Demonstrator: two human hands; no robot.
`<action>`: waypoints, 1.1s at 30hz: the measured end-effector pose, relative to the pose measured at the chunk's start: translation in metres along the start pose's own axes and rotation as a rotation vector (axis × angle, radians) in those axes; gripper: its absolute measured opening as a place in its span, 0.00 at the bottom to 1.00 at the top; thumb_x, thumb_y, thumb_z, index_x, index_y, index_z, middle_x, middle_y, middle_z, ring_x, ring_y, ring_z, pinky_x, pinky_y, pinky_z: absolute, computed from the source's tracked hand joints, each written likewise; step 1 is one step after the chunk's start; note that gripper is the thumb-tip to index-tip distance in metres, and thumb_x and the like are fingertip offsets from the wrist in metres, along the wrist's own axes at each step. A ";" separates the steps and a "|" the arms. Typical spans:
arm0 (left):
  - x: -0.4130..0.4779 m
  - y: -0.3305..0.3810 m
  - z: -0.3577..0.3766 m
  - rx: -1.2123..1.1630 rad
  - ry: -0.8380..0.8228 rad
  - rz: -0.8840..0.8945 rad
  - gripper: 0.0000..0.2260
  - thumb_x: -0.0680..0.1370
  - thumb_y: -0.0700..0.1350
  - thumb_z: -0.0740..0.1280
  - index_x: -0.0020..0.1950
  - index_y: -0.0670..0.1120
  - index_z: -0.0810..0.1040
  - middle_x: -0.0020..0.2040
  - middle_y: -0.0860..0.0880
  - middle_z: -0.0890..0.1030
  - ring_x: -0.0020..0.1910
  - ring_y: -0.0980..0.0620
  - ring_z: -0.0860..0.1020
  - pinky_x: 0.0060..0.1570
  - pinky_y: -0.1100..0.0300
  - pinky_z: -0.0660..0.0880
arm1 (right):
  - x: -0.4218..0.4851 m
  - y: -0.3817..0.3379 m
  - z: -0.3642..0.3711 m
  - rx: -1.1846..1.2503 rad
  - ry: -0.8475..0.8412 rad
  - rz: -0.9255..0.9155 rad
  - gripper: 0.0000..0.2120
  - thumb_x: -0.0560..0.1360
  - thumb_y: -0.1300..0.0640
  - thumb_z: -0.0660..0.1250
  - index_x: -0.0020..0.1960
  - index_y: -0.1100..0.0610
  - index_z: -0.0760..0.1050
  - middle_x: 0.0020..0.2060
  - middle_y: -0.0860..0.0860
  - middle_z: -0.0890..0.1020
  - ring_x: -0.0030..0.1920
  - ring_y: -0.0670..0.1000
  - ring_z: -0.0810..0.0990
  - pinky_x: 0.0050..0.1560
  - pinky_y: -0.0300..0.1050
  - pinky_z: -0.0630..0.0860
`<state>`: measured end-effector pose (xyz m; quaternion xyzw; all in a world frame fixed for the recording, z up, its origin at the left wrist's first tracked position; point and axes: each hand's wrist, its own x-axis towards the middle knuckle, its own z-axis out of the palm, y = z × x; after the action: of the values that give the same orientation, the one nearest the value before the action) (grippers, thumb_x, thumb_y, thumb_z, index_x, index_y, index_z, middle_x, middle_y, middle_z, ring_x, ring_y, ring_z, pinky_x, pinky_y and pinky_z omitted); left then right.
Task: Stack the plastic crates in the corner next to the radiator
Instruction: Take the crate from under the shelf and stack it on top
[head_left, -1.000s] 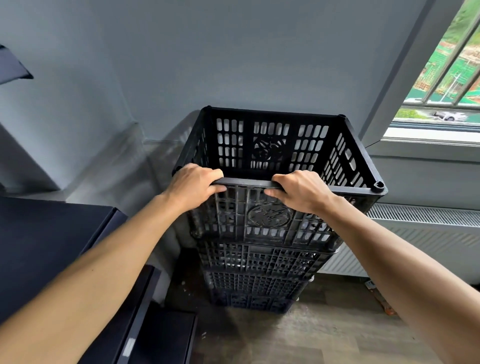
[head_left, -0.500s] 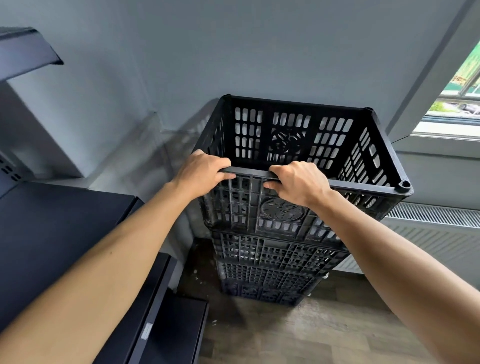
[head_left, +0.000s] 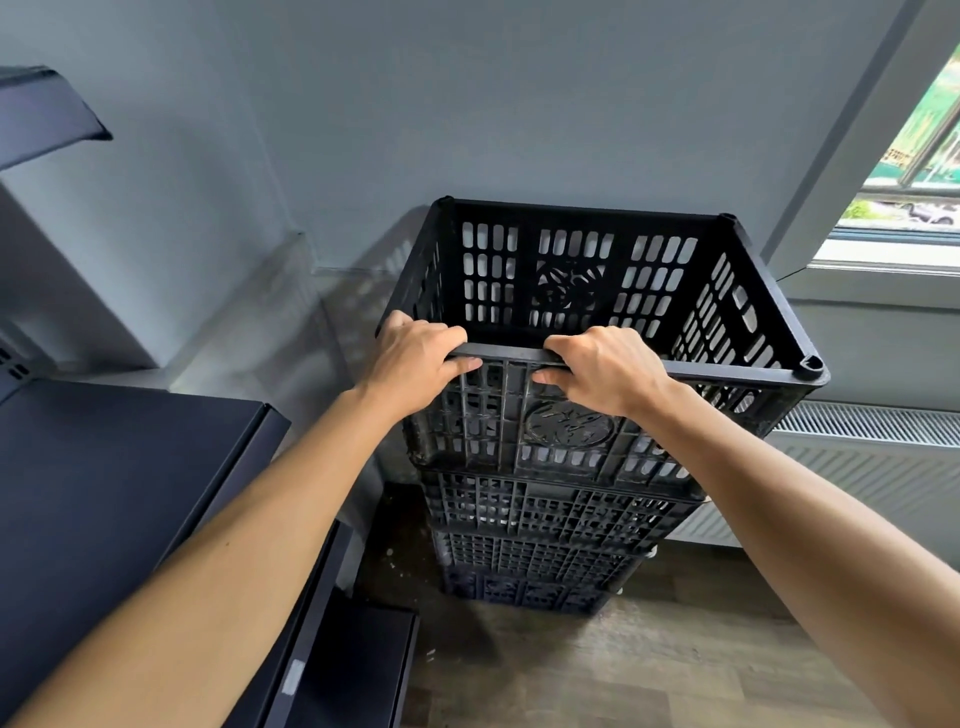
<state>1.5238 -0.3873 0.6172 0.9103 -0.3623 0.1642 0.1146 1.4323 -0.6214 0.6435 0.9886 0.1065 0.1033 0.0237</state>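
A black slotted plastic crate (head_left: 582, 280) sits on top of a stack of like crates (head_left: 540, 535) on the floor in the corner, against the grey wall. My left hand (head_left: 415, 358) grips the near rim of the top crate at its left end, fingers curled over the edge. My right hand (head_left: 602, 369) grips the same rim near its middle, thumb under the bar. The top crate is empty inside. The white radiator (head_left: 857, 467) stands just to the right of the stack.
A dark cabinet (head_left: 104, 493) with lower steps fills the left side, and a dark shelf (head_left: 41, 114) juts out at upper left. A window (head_left: 924, 156) with a sill is at upper right. Wood floor (head_left: 597, 670) lies in front of the stack.
Both hands keep the same grip on the top crate's near rim. The view has shifted slightly, so the stack sits a little further right and lower.
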 end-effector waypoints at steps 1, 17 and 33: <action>0.000 0.000 0.000 0.002 -0.002 0.002 0.18 0.78 0.60 0.62 0.42 0.46 0.74 0.35 0.53 0.76 0.36 0.50 0.73 0.50 0.54 0.63 | 0.000 0.001 0.000 0.001 -0.001 0.009 0.17 0.78 0.39 0.62 0.47 0.54 0.72 0.29 0.48 0.72 0.33 0.57 0.78 0.33 0.46 0.71; 0.009 0.045 -0.002 -0.117 -0.090 0.086 0.17 0.78 0.59 0.62 0.65 0.55 0.73 0.53 0.55 0.80 0.55 0.51 0.75 0.61 0.49 0.65 | -0.037 0.048 -0.006 -0.022 -0.050 0.026 0.20 0.78 0.36 0.58 0.49 0.53 0.70 0.28 0.46 0.72 0.29 0.52 0.75 0.33 0.47 0.75; 0.071 0.183 0.033 0.033 -0.113 0.198 0.16 0.79 0.63 0.59 0.60 0.55 0.74 0.44 0.50 0.83 0.45 0.45 0.82 0.40 0.54 0.71 | -0.101 0.116 -0.013 -0.055 0.010 0.116 0.18 0.79 0.41 0.60 0.49 0.56 0.71 0.37 0.49 0.79 0.33 0.54 0.77 0.33 0.46 0.68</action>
<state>1.4521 -0.5724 0.6306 0.8796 -0.4536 0.1288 0.0623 1.3565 -0.7558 0.6439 0.9916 0.0462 0.1121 0.0445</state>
